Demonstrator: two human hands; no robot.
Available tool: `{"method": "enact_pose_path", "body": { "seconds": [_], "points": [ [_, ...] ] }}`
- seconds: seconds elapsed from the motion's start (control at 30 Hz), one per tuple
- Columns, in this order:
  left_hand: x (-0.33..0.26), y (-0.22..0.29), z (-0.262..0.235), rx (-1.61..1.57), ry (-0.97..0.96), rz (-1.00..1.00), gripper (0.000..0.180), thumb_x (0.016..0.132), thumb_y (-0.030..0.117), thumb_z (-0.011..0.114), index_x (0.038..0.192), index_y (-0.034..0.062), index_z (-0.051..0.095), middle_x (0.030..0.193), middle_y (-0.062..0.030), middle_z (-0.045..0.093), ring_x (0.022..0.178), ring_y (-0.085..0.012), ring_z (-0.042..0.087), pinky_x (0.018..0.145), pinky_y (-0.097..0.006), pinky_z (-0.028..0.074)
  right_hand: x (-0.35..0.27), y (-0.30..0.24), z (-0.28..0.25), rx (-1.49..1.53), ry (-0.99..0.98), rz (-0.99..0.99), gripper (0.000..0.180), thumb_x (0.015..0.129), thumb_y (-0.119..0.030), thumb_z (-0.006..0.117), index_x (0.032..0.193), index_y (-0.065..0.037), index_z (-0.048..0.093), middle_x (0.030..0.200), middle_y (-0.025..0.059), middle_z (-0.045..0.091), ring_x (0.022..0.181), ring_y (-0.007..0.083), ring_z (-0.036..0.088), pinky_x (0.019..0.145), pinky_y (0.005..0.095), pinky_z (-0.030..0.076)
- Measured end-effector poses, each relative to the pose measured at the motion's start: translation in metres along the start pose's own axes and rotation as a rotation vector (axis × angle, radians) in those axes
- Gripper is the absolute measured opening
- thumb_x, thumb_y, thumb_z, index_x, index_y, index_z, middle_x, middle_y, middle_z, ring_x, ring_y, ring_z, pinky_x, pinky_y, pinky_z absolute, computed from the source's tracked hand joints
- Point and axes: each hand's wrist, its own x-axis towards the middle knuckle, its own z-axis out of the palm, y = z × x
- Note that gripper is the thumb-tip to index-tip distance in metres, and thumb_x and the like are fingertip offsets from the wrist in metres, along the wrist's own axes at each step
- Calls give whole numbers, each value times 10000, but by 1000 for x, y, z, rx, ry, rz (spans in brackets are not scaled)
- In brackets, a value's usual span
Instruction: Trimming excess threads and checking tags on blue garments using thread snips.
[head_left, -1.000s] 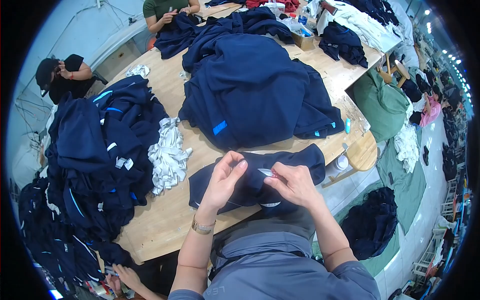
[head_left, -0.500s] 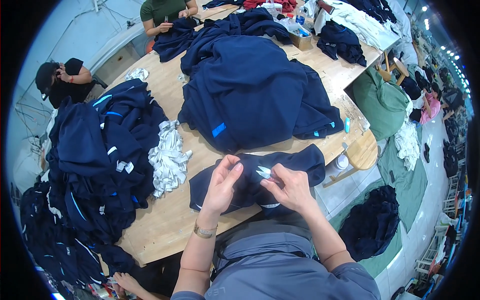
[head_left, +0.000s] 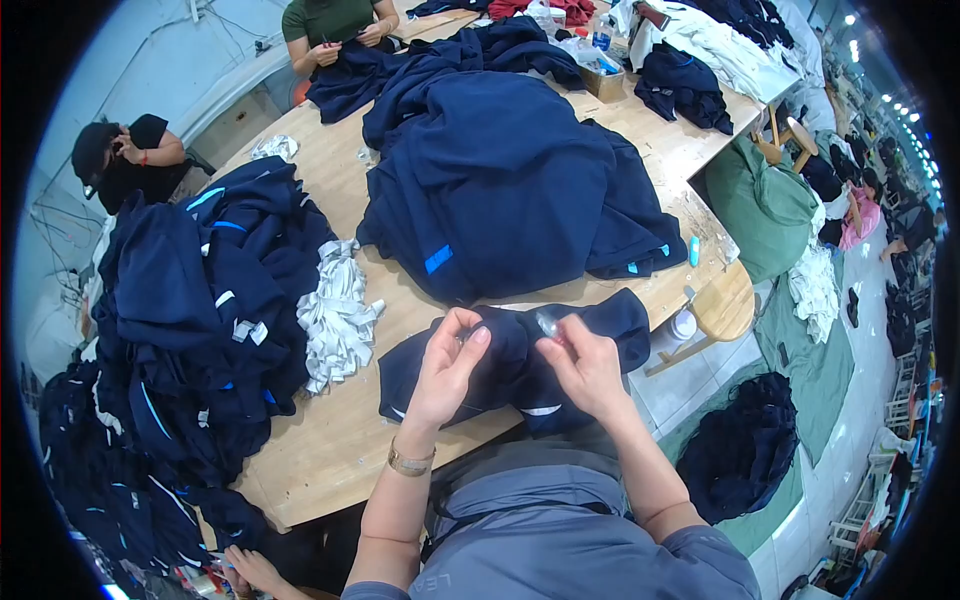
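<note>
Navy garment (head_left: 515,365), rumpled, white strip (head_left: 541,410) at near edge, right hand (head_left: 588,372) around blurred snips (head_left: 547,323), hold of left hand (head_left: 445,368) unclear

Lettering: one line, on clothing, near side.
Grey short-sleeved fabric shirt (head_left: 570,545), wearer's own, nearest edge: pale capital letters (head_left: 432,583) left of centre, line partly lost in folds. Bright-blue rectangular patch (head_left: 438,260) on large navy cloth heap (head_left: 510,170), far centre: any print too small to tell. Nothing else readable.
</note>
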Motion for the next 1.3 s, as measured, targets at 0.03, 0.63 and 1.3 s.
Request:
{"method": "enact_pose_path", "body": {
  "seconds": [0.03,0.63,1.3],
  "points": [
    [1,0,0,-4,4,-1,85,935,128,512,951,53,476,785,69,448,678,13,366,591,-149,302,-1,3,1,140,38,116,246,859,-267,612,795,-55,504,570,82,523,485,232,537,469,294,403],
    [-23,-2,-84,996,540,114,166,818,182,650,828,19,619,688,-110,643,583,-168,619,545,-286,464,-3,84,15,-98,329,231,248,808,-119,665,855,-12,447,718,82,479,620,187,473,605,298,419],
    [-5,-31,-53,862,405,125,304,942,276,432,1082,40,563,979,-179,583,1027,-314,536,846,-415,424,1,2,72,979,-239,168,346,659,94,555,824,-96,317,792,36,427,792,131,450,762,279,384]
  ]
}}
